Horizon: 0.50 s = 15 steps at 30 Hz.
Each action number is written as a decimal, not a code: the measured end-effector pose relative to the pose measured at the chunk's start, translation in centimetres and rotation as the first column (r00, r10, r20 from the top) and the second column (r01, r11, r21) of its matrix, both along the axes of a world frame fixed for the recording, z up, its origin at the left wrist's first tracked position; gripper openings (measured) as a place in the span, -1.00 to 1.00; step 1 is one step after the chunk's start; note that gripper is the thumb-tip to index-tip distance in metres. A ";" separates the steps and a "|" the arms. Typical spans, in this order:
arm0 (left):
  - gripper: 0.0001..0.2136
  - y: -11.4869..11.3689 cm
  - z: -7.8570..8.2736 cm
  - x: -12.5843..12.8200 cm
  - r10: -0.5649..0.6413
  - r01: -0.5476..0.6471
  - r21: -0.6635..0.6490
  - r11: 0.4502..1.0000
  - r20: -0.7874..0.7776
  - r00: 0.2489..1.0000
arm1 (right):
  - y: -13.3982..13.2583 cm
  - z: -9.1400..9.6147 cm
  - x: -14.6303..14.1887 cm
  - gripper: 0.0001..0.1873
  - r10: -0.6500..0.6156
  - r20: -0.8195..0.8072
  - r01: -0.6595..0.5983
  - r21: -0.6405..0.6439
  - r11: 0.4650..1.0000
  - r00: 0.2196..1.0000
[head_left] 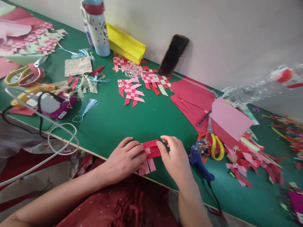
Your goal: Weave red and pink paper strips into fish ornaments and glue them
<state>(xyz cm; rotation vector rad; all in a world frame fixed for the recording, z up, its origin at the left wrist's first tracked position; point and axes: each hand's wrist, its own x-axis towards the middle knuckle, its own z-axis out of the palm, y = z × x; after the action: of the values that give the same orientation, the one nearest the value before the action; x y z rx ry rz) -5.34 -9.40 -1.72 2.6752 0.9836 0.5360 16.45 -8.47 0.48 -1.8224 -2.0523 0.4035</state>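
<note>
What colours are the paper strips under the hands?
Red and pink, woven strips; head view.

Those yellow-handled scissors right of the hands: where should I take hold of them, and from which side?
Probably by the yellow handle loops, coming from the table's near edge. The scissors lie flat with loops toward the person and blades pointing away, partly under the pink sheet. The right hand is nearest; the blue glue gun lies between, so reach over it.

Soft, even daylight fills the scene; shadows under the hands are faint. The phone (pixel 173 54) at one o'clock shows mild glare. A plastic bottle (pixel 262 83) at three o'clock is smeared by blur, and edges bend with wide-angle distortion.
</note>
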 end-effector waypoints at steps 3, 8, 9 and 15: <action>-0.74 0.1 -0.3 0.1 0.001 -0.001 0.007 1.000 0.000 1.000 | 0.3 -0.4 -0.5 -0.72 0.007 -0.006 -0.007 -0.008 1.000 1.000; -0.76 0.2 -0.2 0.1 0.009 -0.009 0.023 1.000 0.021 1.000 | 0.2 -0.7 -0.9 -0.79 -0.013 -0.027 0.012 -0.009 1.000 1.000; -0.77 0.3 -0.2 0.1 0.011 -0.011 0.024 1.000 0.023 1.000 | 0.2 -0.8 -1.0 -0.80 -0.014 -0.028 0.014 -0.004 1.000 0.999; -0.79 0.3 -0.4 0.1 0.014 -0.014 0.019 1.000 0.002 1.000 | 0.3 -1.1 -1.2 -0.84 -0.022 0.015 0.021 0.029 0.999 1.000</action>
<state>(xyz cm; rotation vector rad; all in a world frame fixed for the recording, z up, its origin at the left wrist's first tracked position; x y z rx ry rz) -5.25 -9.14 -2.17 2.6860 1.0024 0.5533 15.29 -8.15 -0.65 -1.8348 -2.0363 0.3529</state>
